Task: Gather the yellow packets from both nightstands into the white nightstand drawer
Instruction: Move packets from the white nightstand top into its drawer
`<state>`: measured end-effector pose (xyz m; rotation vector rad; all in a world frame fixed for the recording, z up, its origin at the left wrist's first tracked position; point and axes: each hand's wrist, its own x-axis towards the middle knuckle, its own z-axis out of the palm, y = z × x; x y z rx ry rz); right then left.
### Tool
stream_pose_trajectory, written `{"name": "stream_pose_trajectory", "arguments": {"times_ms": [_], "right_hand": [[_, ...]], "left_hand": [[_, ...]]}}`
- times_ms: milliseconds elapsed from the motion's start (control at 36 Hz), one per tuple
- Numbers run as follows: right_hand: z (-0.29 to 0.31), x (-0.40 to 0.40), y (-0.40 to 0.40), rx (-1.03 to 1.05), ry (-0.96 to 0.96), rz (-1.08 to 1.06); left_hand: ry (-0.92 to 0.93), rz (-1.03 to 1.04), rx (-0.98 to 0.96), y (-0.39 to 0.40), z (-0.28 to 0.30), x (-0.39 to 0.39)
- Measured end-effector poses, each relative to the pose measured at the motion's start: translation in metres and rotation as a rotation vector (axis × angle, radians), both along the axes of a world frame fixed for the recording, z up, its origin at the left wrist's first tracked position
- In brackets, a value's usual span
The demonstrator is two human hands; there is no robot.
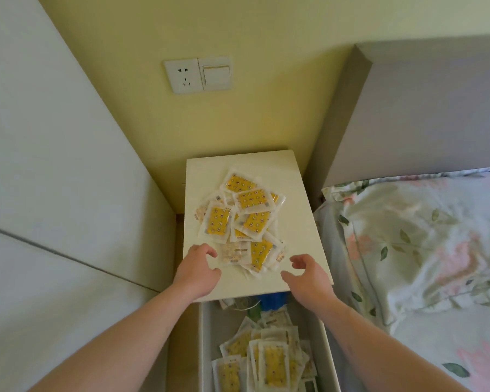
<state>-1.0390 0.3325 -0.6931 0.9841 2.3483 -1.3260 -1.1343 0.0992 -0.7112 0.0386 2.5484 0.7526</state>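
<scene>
The nightstand (300, 199) stands against the wall, between a panel (54, 165) on its left and the bed (422, 250) on its right. A pile of packets (244, 219) lies on its top, toward the front. The left hand (198, 267) sits at the pile's near left edge, the right hand (306, 275) just off its near right. Below the top's front edge the drawer (205, 349) stands pulled out, with more packets (266, 360) lying in it. A socket (183, 76) and switch (215, 73) sit side by side on the wall above. A pillow (408, 236) lies at the bed's head.

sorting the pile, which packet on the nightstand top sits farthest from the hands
The yellow-faced packet at the pile's back edge, nearest the wall; every other packet lies closer to the drawer.
</scene>
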Motion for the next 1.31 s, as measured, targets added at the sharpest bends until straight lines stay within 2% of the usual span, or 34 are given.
{"name": "stream_pose_trajectory", "arguments": {"times_ms": [306,667,1028,1306], "right_hand": [[-0.021,-0.096,-0.019,0.054,0.004,-0.081],[-0.044,-0.186,-0.030,0.205,-0.010,-0.083],[-0.068,-0.214,-0.030,0.274,-0.156,-0.158],[-0.079,-0.219,-0.022,0.292,-0.150,-0.219]], "left_hand": [[0.040,0.033,-0.038,0.016,-0.025,-0.088],[0.137,0.049,-0.157,0.016,-0.061,-0.141],[0.048,0.041,-0.147,0.017,-0.062,-0.168],[0.094,0.083,-0.115,0.007,-0.064,-0.170]]}}
